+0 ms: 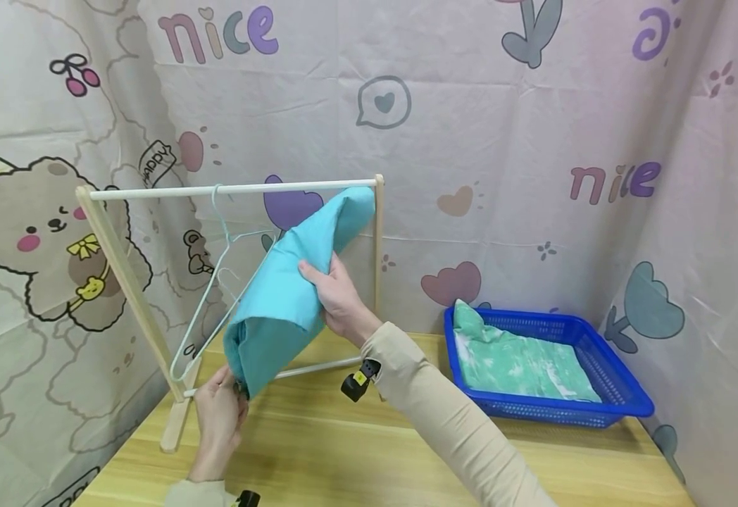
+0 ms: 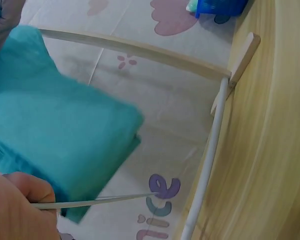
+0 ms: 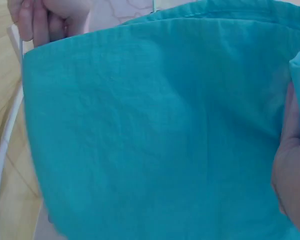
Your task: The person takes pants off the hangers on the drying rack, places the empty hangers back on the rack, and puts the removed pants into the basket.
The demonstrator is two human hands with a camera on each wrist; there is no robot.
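A folded turquoise cloth [image 1: 286,282] slants in front of the drying rack, its upper end close to the rack's right post. My right hand [image 1: 344,299] grips its right side, thumb on top; in the right wrist view that hand [image 3: 292,175] shows at the right edge. At the lower end, the curled fingers of my left hand [image 1: 220,412] pinch the cloth; the exact grip is partly hidden. Just left of the cloth, a pale hanger [image 1: 203,313] hangs from the rack's top bar. In the left wrist view, a thin hanger rod [image 2: 105,200] passes close to the left hand [image 2: 20,205].
The rack has wooden posts [image 1: 124,282] and a white top bar [image 1: 166,191]. On the right of the wooden table [image 1: 369,451], a blue basket [image 1: 619,394] contains a green-and-white patterned cloth [image 1: 527,362]. Printed curtains [image 1: 502,141] enclose the back and sides.
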